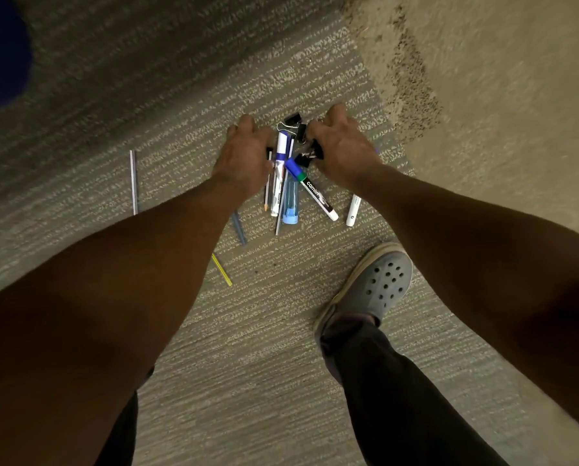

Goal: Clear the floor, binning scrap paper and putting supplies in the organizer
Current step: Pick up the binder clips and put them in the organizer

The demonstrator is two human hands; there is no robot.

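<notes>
Supplies, loose, on carpet (214, 348): the left hand (244, 156) and right hand (342, 146) are cupping the pile, fingers curled; actual grip cannot be told. Markers (316, 193) and clips (298, 124) are lying between the fingers. Advice: sweep inward, scoop low. Pencils (221, 269) are lying outside.

Pile of markers (283, 176) and binder clips (298, 127) on the carpet (247, 331), left hand (244, 156) and right hand (342, 146) either side, one pen (133, 181) well left, pencil (222, 269) nearer, shoe (375, 280) lower right.
</notes>
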